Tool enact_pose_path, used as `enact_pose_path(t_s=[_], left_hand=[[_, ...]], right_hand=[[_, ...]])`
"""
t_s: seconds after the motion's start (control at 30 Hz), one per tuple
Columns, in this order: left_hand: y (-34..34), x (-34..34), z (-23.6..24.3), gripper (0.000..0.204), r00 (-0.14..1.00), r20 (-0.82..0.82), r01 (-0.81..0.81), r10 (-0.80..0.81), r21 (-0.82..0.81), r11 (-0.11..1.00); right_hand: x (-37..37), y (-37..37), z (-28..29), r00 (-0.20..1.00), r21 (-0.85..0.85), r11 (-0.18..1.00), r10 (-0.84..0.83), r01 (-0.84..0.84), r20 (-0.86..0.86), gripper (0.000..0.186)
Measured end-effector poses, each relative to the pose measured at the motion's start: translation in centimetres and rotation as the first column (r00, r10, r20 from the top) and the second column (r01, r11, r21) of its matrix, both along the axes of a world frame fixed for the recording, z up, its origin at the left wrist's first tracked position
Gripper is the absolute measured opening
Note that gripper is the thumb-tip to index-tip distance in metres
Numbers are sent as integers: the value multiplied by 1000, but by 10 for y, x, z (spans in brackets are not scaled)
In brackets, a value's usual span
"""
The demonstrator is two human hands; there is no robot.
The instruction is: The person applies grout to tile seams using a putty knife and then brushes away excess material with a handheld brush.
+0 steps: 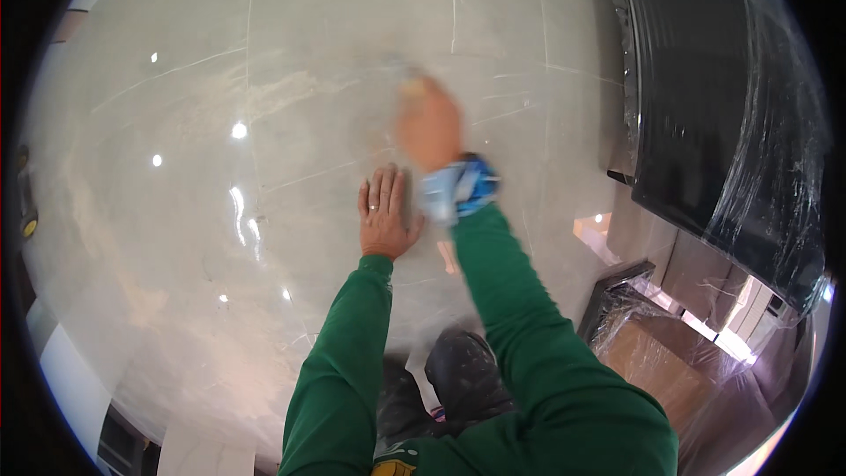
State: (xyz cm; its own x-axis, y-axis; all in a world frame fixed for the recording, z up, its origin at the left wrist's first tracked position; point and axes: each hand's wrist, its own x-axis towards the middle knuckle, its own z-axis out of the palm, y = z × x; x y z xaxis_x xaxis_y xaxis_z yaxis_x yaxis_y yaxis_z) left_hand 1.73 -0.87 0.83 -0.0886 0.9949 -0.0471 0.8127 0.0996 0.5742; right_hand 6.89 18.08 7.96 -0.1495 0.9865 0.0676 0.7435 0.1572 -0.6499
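Observation:
My left hand (384, 213) lies flat on a glossy grey, white-veined surface (335, 150), with its fingers stretched out and a ring on one of them. Farther out and to the right, my right hand (428, 123) is smeared by motion over the same surface. A small pale patch shows at its fingertips, but whether it holds anything cannot be made out. Around the right wrist sits a blue and white band (462, 188). Both forearms wear green sleeves. Whitish, dusty smears (282, 92) streak the surface left of the hands.
A dark panel or cabinet wrapped in clear plastic (696, 115) stands along the right. Below it is a brown, box-like piece under clear plastic (656, 366). My dark-trousered knees (463, 370) are close to the surface. A dark object with a yellow spot (30, 227) sits at the far left.

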Motion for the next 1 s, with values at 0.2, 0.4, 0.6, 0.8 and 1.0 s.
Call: enact_pose_path(t_s=[0.2,0.4,0.6,0.8,1.0], left_hand=[[1,14,1,77,999,-21,33,-34,-40,999],[14,-42,-27,79,843,517,381,-150,-375,845],[-2,5,0,79,997,50,-49,52,-68,996],[4,0,6,75,999,30,-20,22,-39,999],[4,-3,12,73,996,-20,83,-85,-112,990]], right_hand=[[233,59,-14,728,149,933,-349,326,591,28],[-4,-38,-40,919,-170,985,98,-34,383,14],[-112,-60,16,976,-100,972,215,-213,15,23],[79,11,-7,917,229,961,-227,156,328,28],[-109,-55,-40,973,-123,981,170,-152,154,29]])
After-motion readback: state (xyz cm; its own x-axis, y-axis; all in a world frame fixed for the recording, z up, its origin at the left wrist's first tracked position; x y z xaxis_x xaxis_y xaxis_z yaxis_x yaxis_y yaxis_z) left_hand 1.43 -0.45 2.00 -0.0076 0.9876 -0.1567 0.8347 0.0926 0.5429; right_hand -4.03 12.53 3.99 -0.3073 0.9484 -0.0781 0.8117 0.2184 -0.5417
